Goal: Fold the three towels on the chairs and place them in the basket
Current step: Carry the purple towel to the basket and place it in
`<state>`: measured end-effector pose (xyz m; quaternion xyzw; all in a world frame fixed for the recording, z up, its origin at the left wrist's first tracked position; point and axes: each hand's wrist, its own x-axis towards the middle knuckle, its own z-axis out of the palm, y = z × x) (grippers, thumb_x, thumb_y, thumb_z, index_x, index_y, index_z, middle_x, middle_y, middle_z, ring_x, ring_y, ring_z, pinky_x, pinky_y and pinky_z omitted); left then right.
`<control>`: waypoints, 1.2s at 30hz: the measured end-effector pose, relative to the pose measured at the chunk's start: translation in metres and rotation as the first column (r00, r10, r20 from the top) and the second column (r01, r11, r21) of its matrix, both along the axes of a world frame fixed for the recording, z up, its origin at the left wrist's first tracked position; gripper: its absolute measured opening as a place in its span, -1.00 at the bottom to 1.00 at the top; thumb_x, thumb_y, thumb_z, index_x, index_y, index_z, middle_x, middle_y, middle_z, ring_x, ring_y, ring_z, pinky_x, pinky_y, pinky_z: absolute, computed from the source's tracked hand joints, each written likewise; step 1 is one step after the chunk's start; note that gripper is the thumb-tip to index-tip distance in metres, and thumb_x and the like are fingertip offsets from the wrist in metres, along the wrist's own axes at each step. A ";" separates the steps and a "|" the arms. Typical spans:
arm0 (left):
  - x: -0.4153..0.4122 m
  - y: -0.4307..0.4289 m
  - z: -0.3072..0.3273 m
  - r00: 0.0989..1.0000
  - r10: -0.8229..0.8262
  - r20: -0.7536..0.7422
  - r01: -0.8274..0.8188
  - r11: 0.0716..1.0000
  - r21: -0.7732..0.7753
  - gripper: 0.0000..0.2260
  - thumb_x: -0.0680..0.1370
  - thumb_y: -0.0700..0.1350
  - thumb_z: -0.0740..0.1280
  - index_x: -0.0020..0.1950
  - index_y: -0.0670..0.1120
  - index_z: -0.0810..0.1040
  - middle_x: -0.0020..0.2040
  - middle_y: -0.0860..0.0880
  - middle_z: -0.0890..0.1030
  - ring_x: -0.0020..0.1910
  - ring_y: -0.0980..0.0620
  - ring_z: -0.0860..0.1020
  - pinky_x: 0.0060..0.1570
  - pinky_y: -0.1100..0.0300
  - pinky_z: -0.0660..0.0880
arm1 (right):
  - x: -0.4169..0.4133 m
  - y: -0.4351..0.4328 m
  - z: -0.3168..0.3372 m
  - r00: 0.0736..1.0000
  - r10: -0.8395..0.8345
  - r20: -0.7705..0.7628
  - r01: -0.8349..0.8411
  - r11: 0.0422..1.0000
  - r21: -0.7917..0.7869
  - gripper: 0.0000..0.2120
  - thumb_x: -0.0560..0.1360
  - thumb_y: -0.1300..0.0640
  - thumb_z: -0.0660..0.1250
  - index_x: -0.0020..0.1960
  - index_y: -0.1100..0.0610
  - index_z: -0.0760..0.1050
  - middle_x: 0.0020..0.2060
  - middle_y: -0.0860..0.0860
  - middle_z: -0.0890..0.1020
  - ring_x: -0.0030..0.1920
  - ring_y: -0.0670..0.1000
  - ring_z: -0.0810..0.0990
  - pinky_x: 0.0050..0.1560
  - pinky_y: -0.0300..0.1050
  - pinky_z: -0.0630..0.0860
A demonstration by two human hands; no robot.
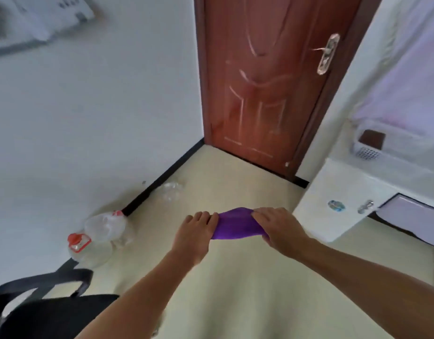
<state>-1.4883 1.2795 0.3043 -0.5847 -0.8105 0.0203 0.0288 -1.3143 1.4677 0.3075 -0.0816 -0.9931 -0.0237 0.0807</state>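
Towel [235,226], purple, hangs stretched in the air between both hands, above the pale floor [235,285] and in front of a brown door [267,81]. The left hand [198,231] has its fingers curled over the towel's left end. The right hand [278,226] grips the right end, fingers clamped on the cloth. A white basket [368,152] sits well apart to the right on a white table [333,192], with something brown inside. A black chair [52,311] shows at lower left, near clear plastic bottles [96,243] by the wall.
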 end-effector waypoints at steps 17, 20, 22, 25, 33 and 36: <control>0.123 0.404 0.041 0.912 -0.406 -0.060 0.410 0.910 0.068 -0.45 0.09 -0.19 0.58 0.06 -0.12 0.59 -0.19 -0.03 0.62 -0.30 -0.02 0.58 -0.31 0.14 0.53 | 0.182 0.330 0.042 0.899 -0.433 -0.066 0.437 0.894 0.093 -0.50 0.22 0.16 0.54 0.13 0.09 0.52 0.03 0.01 0.66 -0.06 0.06 0.66 -0.13 -0.04 0.56; 0.128 0.470 0.039 0.882 -0.471 -0.011 0.471 0.880 0.068 -0.46 0.10 -0.19 0.57 0.06 -0.11 0.57 -0.16 -0.04 0.62 -0.26 -0.03 0.58 -0.27 0.14 0.52 | 0.189 0.381 0.045 0.854 -0.517 -0.065 0.520 0.853 0.051 -0.49 0.19 0.18 0.54 0.12 0.07 0.53 0.03 0.00 0.67 -0.07 0.05 0.66 -0.13 -0.03 0.58; 0.129 0.505 0.038 0.864 -0.503 0.026 0.501 0.864 0.060 -0.48 0.14 -0.17 0.56 0.07 -0.09 0.55 -0.14 -0.04 0.61 -0.24 -0.02 0.56 -0.24 0.15 0.51 | 0.192 0.407 0.048 0.826 -0.561 -0.062 0.563 0.826 0.029 -0.48 0.18 0.18 0.55 0.12 0.07 0.54 0.03 -0.01 0.67 -0.06 0.04 0.66 -0.12 -0.05 0.58; 0.137 0.555 0.035 0.850 -0.517 0.100 0.513 0.856 0.067 -0.52 0.31 -0.16 0.48 0.21 -0.09 0.49 0.00 -0.05 0.60 -0.11 -0.04 0.56 -0.09 0.12 0.51 | 0.202 0.446 0.052 0.768 -0.636 -0.078 0.634 0.772 -0.050 -0.52 0.23 0.17 0.51 0.13 0.04 0.52 0.03 -0.05 0.66 -0.04 0.03 0.65 -0.07 -0.06 0.57; 0.177 0.654 0.012 0.808 -0.514 0.287 0.508 0.855 0.100 -0.46 0.53 -0.04 0.31 0.48 -0.06 0.23 0.27 -0.05 0.50 0.17 -0.04 0.50 0.19 0.13 0.44 | 0.232 0.556 0.057 0.661 -0.749 0.039 0.723 0.623 -0.298 -0.64 0.30 0.13 0.38 0.09 -0.03 0.48 -0.05 -0.11 0.62 -0.06 -0.01 0.57 -0.04 -0.12 0.47; 0.194 0.693 0.003 0.819 -0.416 0.396 0.420 0.904 0.081 -0.48 0.51 -0.02 0.33 0.44 -0.03 0.26 0.25 -0.02 0.46 0.12 0.01 0.51 0.14 0.18 0.49 | 0.235 0.607 0.058 0.642 -0.758 0.116 0.712 0.534 -0.456 -0.64 0.28 0.15 0.37 0.05 -0.08 0.45 -0.12 -0.17 0.59 -0.11 -0.06 0.55 -0.10 -0.15 0.47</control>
